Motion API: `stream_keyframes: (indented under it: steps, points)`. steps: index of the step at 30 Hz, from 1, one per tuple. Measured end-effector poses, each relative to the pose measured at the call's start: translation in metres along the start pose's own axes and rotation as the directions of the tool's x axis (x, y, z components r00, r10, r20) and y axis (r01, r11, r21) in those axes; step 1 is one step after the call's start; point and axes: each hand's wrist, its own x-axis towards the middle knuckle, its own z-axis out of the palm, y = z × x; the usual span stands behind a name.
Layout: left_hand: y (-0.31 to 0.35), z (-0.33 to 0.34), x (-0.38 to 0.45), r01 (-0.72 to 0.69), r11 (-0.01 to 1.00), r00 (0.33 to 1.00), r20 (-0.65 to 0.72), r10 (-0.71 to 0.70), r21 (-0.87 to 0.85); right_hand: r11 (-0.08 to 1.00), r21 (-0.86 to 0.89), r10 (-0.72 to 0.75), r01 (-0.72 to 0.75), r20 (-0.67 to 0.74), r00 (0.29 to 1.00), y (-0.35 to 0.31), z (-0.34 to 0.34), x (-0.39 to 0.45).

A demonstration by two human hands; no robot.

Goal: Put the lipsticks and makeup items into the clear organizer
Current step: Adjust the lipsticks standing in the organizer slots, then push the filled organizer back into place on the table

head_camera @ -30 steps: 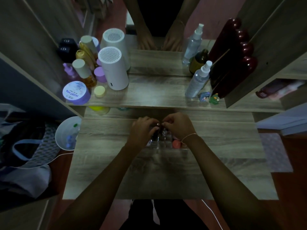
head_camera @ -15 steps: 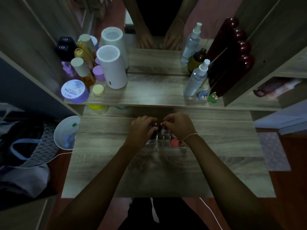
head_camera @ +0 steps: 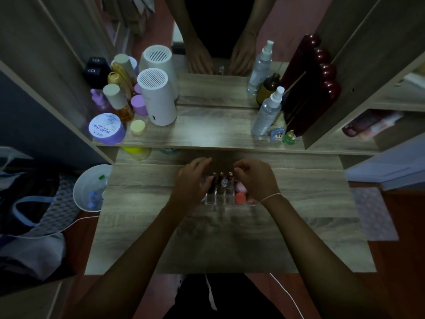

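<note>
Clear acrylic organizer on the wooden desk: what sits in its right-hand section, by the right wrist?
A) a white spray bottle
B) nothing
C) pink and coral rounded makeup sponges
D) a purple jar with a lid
C: two rounded makeup sponges, one pink and one coral, sit in the right side of the clear acrylic organizer, beside the right hand; the spray bottle and purple jar stand up on the shelf.

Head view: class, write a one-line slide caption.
Both hands hover over a clear organizer of upright lipsticks on a wooden dressing table.
</note>
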Motion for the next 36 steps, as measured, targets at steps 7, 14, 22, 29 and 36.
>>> stream_keyframes:
  steps: [7, 14, 22, 29, 36]
  points:
    - [-0.021, 0.005, -0.036, 0.056, 0.998, 0.998, 0.005, -0.056, 0.035, 0.994, -0.041, -0.101, 0.097, -0.096, 0.99, 0.009, 0.011, -0.038]
    - [-0.036, 0.007, -0.052, 0.185, 0.983, 0.982, -0.035, -0.185, -0.002, 0.997, 0.07, 0.045, -0.026, -0.279, 0.959, 0.028, 0.016, -0.059]
    - [-0.068, 0.038, -0.093, 0.406, 0.914, 0.913, -0.036, -0.406, -0.018, 0.947, 0.151, 0.301, -0.282, -0.124, 0.945, 0.068, 0.063, -0.106]
    - [-0.079, 0.053, -0.092, 0.282, 0.948, 0.955, 0.046, -0.292, 0.15, 0.951, 0.164, 0.275, -0.262, -0.066, 0.959, 0.074, 0.088, -0.101]
    - [-0.076, 0.058, -0.091, 0.247, 0.96, 0.966, 0.05, -0.255, 0.128, 0.94, 0.148, 0.32, -0.306, -0.082, 0.944, 0.081, 0.108, -0.104]
